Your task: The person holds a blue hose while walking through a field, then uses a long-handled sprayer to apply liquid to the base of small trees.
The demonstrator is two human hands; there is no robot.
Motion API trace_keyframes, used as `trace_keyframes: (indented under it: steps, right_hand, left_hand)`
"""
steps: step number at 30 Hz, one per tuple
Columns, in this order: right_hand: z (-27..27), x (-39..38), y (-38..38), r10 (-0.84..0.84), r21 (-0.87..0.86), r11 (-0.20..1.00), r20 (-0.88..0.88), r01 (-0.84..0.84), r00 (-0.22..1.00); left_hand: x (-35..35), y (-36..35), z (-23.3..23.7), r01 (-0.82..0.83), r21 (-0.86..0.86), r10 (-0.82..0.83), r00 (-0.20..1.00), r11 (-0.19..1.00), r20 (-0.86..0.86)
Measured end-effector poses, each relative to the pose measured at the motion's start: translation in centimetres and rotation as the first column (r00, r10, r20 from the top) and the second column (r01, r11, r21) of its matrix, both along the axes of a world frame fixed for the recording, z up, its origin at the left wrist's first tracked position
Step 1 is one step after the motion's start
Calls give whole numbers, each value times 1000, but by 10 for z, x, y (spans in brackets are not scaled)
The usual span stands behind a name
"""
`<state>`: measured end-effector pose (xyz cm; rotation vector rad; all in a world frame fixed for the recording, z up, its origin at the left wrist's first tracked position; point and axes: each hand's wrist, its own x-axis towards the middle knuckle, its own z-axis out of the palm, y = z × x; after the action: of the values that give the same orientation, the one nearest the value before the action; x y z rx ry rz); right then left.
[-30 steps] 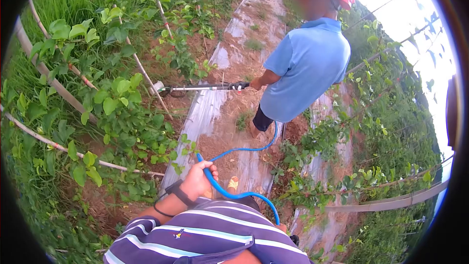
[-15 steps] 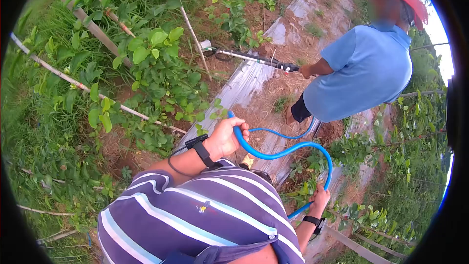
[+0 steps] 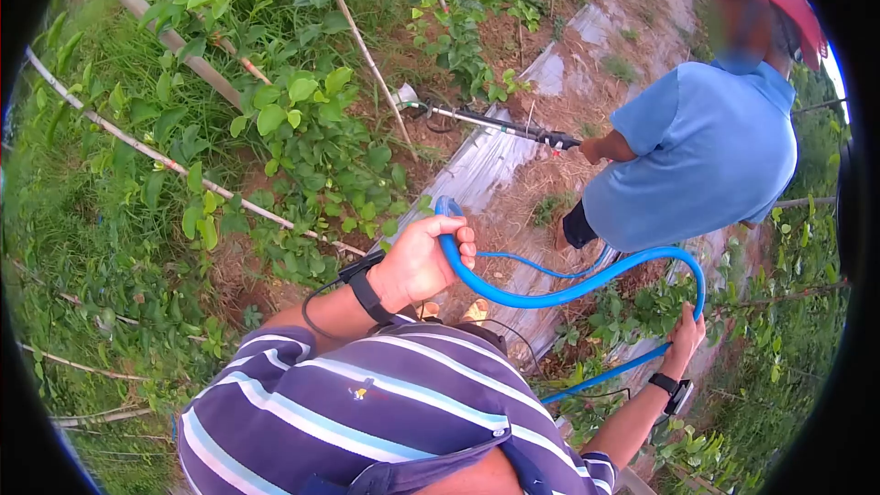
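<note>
Wearing a purple shirt (image 3: 339,403) with white and pale-blue stripes, nearest of all and just below the blue hose (image 3: 541,298). Wearing also a black wristband (image 3: 368,298) on the left wrist, to the left of the hose, and a dark wrist device (image 3: 676,394) on the right one, below the hose's right-hand bend. Closing the left hand (image 3: 423,258) in a fist around the hose at its upper left loop, fingers curling over the tubing. Closing the right hand (image 3: 686,339) around the same hose just past the bend, with the lower run slanting down and left from there. Holding the two hands well apart, with the hose dipping between them, then arching up to the right. Seeing just beyond the hose's dip a thinner-looking blue line (image 3: 524,261) running across the straw-strewn soil (image 3: 513,211).

Seeing a co-worker (image 3: 701,156) in a blue shirt and red hat (image 3: 779,0) standing beyond the hose's arch, mostly from behind. Seeing in the co-worker's hand (image 3: 596,148) a long pole tool (image 3: 500,122) pointing leftward, beyond the hose. Seeing leafy plants (image 3: 312,147) and thin stakes (image 3: 367,50) rising to the left of the hose, and pale plastic sheeting (image 3: 467,170) stretching away beyond it.
</note>
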<state>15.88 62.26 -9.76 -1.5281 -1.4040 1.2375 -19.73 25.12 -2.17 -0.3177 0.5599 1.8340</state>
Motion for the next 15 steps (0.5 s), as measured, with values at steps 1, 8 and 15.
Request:
trace_keyframes:
  steps: [1, 8, 15]
  right_hand:
    - [-20, -3, -15, 19, -25, 999, -18, -19, 1000]
    - [-224, 15, -202, 154, -442, 893, 129, -82, 980]
    - [-231, 42, -308, 227, -483, 874, 319, -49, 920]
  left_hand:
    - [-3, -5, -1, -8, -7, 8, 1000, 1000, -7]
    - [-22, -57, -41, -38, -86, 32, 996, 996, -77]
    - [-23, -117, -90, 14, -162, 2, 996, 987, 94]
